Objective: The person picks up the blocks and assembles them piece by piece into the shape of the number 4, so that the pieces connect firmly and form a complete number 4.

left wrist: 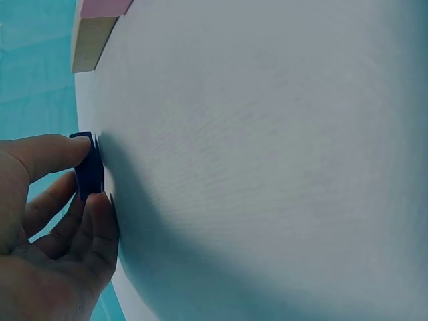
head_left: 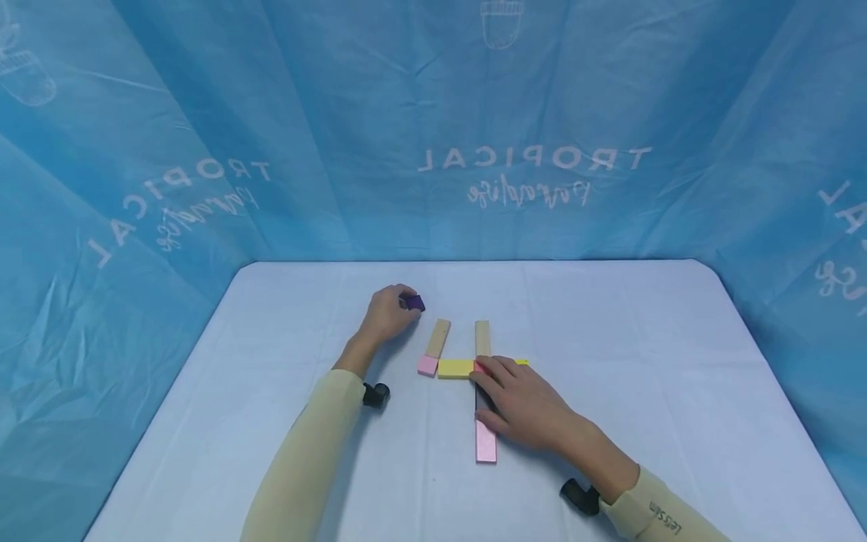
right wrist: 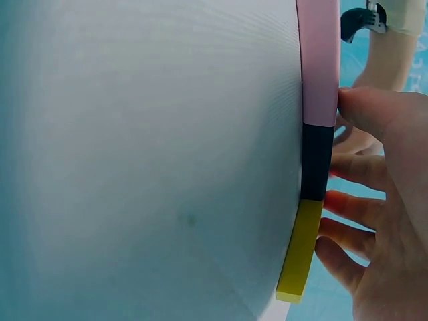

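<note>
At the far left of the blocks, my left hand (head_left: pixel 391 315) pinches a small dark purple-blue block (head_left: pixel 415 302); in the left wrist view thumb and fingers hold that block (left wrist: pixel 89 167) on edge, close to the white surface. My right hand (head_left: pixel 524 403) rests with spread fingers over a column of flat blocks. Under or beside its fingers lie a pink block (head_left: pixel 485 443), a black block (right wrist: pixel 315 160) and a red piece (head_left: pixel 478 366), partly hidden. A yellow block (head_left: pixel 455 369) extends left from the column, and more yellow (head_left: pixel 521 362) shows on the right.
A plain wooden block (head_left: pixel 482 336) tops the column. Left of it, another wooden block (head_left: pixel 438 338) slants up from a small pink block (head_left: pixel 427 365). All lie on a white-covered table (head_left: pixel 609 324), with a blue printed curtain (head_left: pixel 379 113) around its back and sides.
</note>
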Motion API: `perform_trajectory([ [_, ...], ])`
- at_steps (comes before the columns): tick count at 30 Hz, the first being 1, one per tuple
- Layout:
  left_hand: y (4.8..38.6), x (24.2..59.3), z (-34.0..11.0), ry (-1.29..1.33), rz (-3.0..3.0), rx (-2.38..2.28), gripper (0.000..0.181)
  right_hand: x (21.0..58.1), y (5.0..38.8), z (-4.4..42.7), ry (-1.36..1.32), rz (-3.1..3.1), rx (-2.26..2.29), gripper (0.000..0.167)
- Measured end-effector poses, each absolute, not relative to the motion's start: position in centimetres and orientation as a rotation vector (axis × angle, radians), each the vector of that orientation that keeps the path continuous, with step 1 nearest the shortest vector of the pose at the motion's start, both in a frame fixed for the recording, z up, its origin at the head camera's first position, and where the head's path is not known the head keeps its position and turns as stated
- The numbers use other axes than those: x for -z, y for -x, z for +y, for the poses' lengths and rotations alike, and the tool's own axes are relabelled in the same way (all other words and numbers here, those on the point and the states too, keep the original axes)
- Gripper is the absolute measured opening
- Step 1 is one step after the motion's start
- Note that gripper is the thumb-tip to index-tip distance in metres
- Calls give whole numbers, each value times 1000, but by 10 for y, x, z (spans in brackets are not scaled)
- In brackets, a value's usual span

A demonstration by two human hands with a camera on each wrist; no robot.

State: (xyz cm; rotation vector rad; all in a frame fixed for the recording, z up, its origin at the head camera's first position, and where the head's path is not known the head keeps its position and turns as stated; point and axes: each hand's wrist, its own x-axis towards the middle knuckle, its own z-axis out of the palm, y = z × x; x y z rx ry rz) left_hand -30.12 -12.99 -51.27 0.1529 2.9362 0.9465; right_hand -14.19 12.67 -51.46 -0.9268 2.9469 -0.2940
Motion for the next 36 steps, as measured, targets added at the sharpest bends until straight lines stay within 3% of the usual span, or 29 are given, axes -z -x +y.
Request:
perform_trajectory([
  [36, 301, 507, -107, -394, 2772, -893, 38, 518, 143, 128, 944, 2948, 294, 64],
])
